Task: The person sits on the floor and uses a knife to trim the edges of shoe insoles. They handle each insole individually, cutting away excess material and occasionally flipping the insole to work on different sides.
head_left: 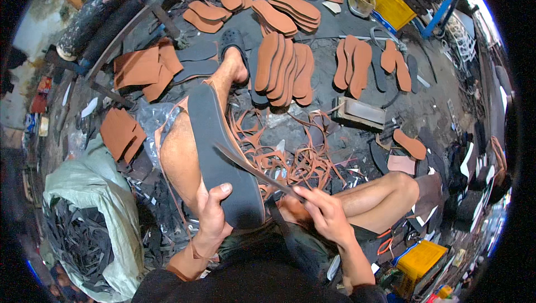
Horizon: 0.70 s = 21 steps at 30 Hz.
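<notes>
My left hand (214, 211) grips the near end of a long dark grey shoe sole (215, 147) that rests along my left leg, with a brown layer showing at its edge. My right hand (324, 213) is closed on a thin blade-like knife (251, 168) that lies across the sole's right edge. A thin brown strip (177, 191) hangs from the sole's left side down past my left wrist. A tangle of brown trimmings (290, 158) lies on the floor between my legs.
Rows of brown soles (285, 68) lie fanned on the dark floor ahead, more soles (353, 63) to the right. Brown sheet pieces (142, 68) lie at left. A pale sack of black scraps (84, 230) stands at lower left. A small block (360, 112) and yellow containers (420, 258) sit right.
</notes>
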Each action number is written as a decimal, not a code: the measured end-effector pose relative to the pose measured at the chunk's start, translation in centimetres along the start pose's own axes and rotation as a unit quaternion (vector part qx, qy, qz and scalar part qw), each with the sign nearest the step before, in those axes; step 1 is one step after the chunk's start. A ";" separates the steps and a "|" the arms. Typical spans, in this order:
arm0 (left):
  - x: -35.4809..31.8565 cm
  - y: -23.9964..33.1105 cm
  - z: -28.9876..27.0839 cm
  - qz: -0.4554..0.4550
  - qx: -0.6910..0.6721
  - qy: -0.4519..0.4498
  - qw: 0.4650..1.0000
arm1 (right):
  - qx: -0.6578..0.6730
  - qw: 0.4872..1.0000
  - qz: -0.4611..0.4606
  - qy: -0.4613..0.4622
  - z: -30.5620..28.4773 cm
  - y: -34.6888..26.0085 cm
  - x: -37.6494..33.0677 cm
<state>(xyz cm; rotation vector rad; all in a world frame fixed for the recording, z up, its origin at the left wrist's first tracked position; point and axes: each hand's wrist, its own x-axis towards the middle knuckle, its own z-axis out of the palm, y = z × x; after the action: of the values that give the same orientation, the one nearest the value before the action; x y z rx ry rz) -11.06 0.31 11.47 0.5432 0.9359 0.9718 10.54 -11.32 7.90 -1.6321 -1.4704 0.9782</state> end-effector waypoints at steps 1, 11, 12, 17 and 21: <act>-0.1 0.2 -0.2 0.001 0.005 -0.010 1.000 | 0.008 0.999 -0.034 0.014 0.5 0.0 1.6; 1.1 -0.6 1.7 0.045 0.073 0.001 0.996 | 0.007 0.958 -0.168 0.231 8.1 -2.7 14.7; 1.2 -0.5 1.2 0.018 0.035 -0.022 0.999 | -0.004 0.956 -0.170 0.239 7.9 -2.9 15.4; 0.6 -1.4 0.5 0.027 0.044 -0.054 0.997 | 0.002 0.966 -0.143 0.214 5.9 -5.5 17.8; -0.4 2.3 -2.9 0.021 0.290 -0.301 0.908 | -0.017 0.972 -0.173 0.159 3.1 -7.4 13.4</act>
<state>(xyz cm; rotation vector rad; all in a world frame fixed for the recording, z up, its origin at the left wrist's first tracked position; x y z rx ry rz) -14.72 1.03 11.89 1.2891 0.6343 0.4858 5.31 2.79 12.17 -1.4132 -1.4860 0.4754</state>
